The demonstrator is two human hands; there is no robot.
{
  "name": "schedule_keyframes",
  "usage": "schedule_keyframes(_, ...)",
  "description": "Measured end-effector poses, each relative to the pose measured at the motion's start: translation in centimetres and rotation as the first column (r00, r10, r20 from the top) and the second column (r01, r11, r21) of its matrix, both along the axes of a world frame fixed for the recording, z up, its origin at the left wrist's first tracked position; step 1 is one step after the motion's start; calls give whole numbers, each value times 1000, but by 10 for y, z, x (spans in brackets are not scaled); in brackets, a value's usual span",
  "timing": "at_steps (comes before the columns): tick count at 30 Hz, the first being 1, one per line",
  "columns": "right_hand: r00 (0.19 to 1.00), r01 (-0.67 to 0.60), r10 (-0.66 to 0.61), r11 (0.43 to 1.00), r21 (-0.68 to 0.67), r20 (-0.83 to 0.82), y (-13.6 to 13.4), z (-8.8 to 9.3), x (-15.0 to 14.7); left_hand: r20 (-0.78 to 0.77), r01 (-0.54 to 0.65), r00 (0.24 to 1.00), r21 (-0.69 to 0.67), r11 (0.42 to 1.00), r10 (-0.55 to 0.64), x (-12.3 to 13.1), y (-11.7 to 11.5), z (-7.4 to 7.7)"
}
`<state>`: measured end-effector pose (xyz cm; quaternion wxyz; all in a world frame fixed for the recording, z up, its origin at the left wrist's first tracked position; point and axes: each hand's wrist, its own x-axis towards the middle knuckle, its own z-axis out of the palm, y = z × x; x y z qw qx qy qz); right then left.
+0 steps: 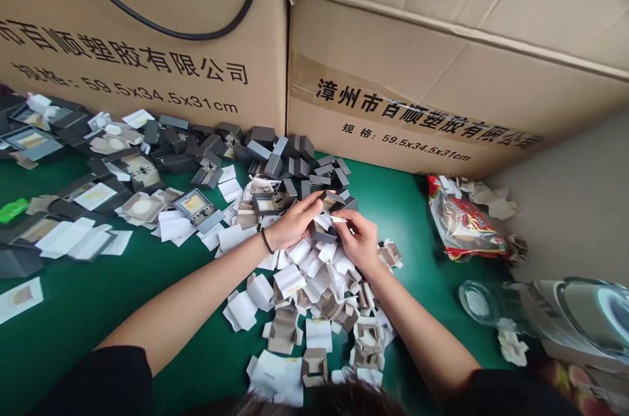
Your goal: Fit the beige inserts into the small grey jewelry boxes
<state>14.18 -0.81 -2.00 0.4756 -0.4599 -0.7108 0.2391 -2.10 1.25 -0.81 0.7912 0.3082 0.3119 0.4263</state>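
Observation:
Near the middle of the green table, my left hand (301,219) grips an opened dark grey box (332,201) from its left side. My right hand (358,236) pinches a small white paper piece (335,220) at the front of that box. Folded white papers (289,281) and brownish-grey card inserts (284,329) lie piled just below both hands. More dark grey boxes (297,168) are heaped behind them. The inside of the held box is partly hidden by the fingers and paper.
Two large cardboard cartons (393,69) stand along the back, with a black cable (196,35) hanging before the left one. Right: a red snack bag (464,223), a clear bottle (535,308) and crumpled tissue (512,346). More boxes and papers (73,238) spread left, near a bright green item (14,210).

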Motion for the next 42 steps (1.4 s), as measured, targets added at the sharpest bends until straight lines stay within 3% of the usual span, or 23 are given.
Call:
schedule_keyframes(4, 997, -67, 67, 998, -3, 43, 0, -1, 0, -19, 55, 998, 42, 998, -55, -2, -2, -3)
schedule_keyframes(10, 995, -35, 28, 996, 80, 95, -1, -2, -1, -51, 94, 995, 188, 978, -86, -6, -3, -6)
schedule_keyframes(17, 990, -16, -16, 975, 221, 144, -3, 2, -1, 18, 154, 987, 173, 973, -160, -5, -4, 3)
schedule_keyframes(20, 977, 69, -123, 955, 288, 175, -3, 3, -1, 31, 160, 986, 149, 976, -166, -5, -3, 3)
schedule_keyframes(22, 974, 93, -143, 959, 269, 174, -2, 2, -1, 0, 156, 988, 135, 978, -157, -5, -2, -1)
schedule_keyframes(30, 988, -1, -23, 988, 154, 154, -2, 4, -2, -110, 52, 993, 192, 980, -31, 0, 0, -11)
schedule_keyframes(42, 993, 68, -82, 983, 168, 79, -5, 3, -3, -54, 39, 998, 129, 991, -32, 2, -2, -4)
